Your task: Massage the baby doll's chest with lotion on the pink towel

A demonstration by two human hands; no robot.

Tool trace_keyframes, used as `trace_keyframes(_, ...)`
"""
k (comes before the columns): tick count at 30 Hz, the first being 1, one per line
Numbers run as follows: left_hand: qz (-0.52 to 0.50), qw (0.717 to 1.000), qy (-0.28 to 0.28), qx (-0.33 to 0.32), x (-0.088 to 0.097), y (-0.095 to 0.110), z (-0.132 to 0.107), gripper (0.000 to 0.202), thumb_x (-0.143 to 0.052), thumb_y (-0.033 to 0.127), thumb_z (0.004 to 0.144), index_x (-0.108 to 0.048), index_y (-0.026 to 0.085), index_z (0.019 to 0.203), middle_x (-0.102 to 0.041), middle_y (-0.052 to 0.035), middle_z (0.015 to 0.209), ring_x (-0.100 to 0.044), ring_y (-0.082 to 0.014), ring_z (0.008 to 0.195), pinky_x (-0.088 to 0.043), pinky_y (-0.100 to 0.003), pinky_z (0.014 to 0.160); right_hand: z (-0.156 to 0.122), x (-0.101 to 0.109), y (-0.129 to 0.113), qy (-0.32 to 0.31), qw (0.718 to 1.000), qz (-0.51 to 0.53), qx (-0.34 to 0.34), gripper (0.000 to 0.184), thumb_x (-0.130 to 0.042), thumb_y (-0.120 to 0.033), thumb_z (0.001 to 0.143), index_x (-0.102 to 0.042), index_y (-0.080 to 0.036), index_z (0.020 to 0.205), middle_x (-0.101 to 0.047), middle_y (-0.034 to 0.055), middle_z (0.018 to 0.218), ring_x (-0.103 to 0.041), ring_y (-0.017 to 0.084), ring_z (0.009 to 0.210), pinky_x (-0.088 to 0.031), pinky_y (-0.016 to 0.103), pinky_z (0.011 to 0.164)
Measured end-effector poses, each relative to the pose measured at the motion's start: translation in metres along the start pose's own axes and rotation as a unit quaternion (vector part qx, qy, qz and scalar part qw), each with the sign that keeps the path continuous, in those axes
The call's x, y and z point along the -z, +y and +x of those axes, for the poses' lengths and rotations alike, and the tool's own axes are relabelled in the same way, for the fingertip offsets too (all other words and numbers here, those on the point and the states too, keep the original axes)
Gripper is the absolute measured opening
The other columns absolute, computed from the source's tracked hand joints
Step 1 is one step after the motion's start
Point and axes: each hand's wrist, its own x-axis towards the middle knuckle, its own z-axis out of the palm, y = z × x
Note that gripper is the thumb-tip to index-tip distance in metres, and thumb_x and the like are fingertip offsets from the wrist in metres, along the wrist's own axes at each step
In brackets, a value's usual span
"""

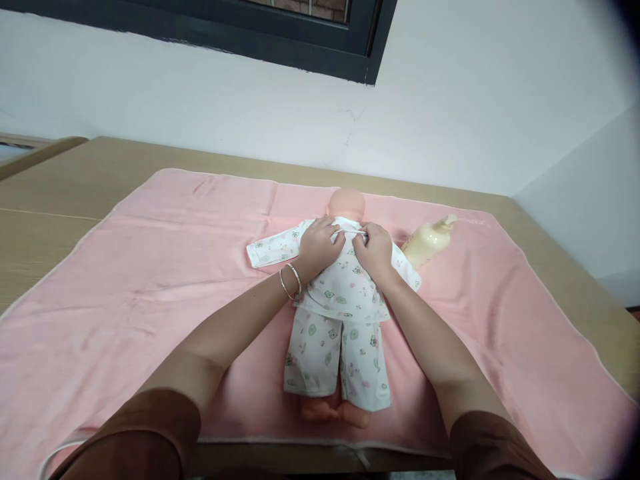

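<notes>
A bald baby doll (346, 203) lies stretched out, its head away from me and its bare feet towards me. It is dressed in a white printed shirt (345, 290) and matching trousers (315, 353). Near the collar, my left hand (321, 243) pinches the shirt fabric, thumb against fingers. Opposite it, my right hand (375, 250) is closed on the same shirt. A narrow white fold or strip runs between my two thumbs; which of these it is I cannot tell. One sleeve (275, 250) lies spread to the left, while the other is partly behind my right hand.
Under the doll a pink blanket (200, 267) covers much of the wooden table (60, 180). Right of the doll, a cream pump bottle (427, 241) lies on its side. Behind the table stand a white wall (450, 100) and a dark window frame (300, 47).
</notes>
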Motion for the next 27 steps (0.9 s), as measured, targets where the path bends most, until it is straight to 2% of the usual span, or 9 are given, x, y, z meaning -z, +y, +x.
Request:
trace_keyframes(7,-0.013,0.999,0.034,-0.006,-0.0038,-0.0025,-0.0033,0.018,-0.053,0.022,0.09,-0.07,0.02,0.085,-0.074,-0.0105,0.103,-0.068,-0.0253,0.106,-0.054,-0.043,0.099,-0.0029,-0.0007,0.0005,0.028,0.999,0.015,-0.007,0.003,-0.048,-0.026,0.08,-0.051,-0.023,0.08,-0.073,0.0102,0.097,-0.064,0.027,0.092,-0.048,0.042,0.087)
trace_keyframes(10,-0.019,0.999,0.044,0.011,-0.0052,-0.0039,-0.0052,0.014,-0.054,0.024,0.09,-0.067,0.02,0.089,-0.074,-0.0107,0.106,-0.067,-0.0253,0.108,-0.054,-0.042,0.099,-0.0038,-0.0005,0.0001,0.033,0.999,0.021,-0.01,0.003,-0.048,-0.025,0.08,-0.05,-0.024,0.08,-0.074,0.0096,0.098,-0.065,0.026,0.093,-0.048,0.042,0.087)
trace_keyframes(15,-0.026,0.998,0.035,0.036,-0.0042,-0.0039,-0.0057,0.01,-0.054,0.025,0.089,-0.063,0.02,0.091,-0.073,-0.0118,0.104,-0.068,-0.0263,0.104,-0.053,-0.042,0.097,-0.0055,-0.0007,-0.0001,0.048,0.998,0.024,-0.024,0.003,-0.049,-0.026,0.081,-0.049,-0.024,0.078,-0.073,0.0109,0.103,-0.066,0.026,0.096,-0.049,0.041,0.089)
trace_keyframes(22,-0.036,0.997,0.031,0.058,-0.0025,-0.0031,-0.0055,0.009,-0.053,0.027,0.088,-0.058,0.021,0.092,-0.07,-0.0099,0.095,-0.066,-0.0257,0.096,-0.052,-0.04,0.09,-0.0025,0.0046,-0.0045,0.02,1.0,0.007,-0.015,0.003,-0.051,-0.026,0.08,-0.052,-0.023,0.082,-0.071,0.0125,0.111,-0.065,0.027,0.106,-0.048,0.041,0.092)
trace_keyframes(27,-0.044,0.996,0.028,0.066,0.0,-0.0013,-0.0056,0.006,-0.052,0.026,0.089,-0.054,0.021,0.09,-0.067,-0.0094,0.094,-0.064,-0.0254,0.094,-0.051,-0.039,0.086,0.0027,0.0081,-0.0085,0.002,1.0,-0.018,-0.004,0.007,-0.052,-0.03,0.08,-0.049,-0.024,0.077,-0.07,0.008,0.089,-0.065,0.026,0.094,-0.047,0.038,0.085)
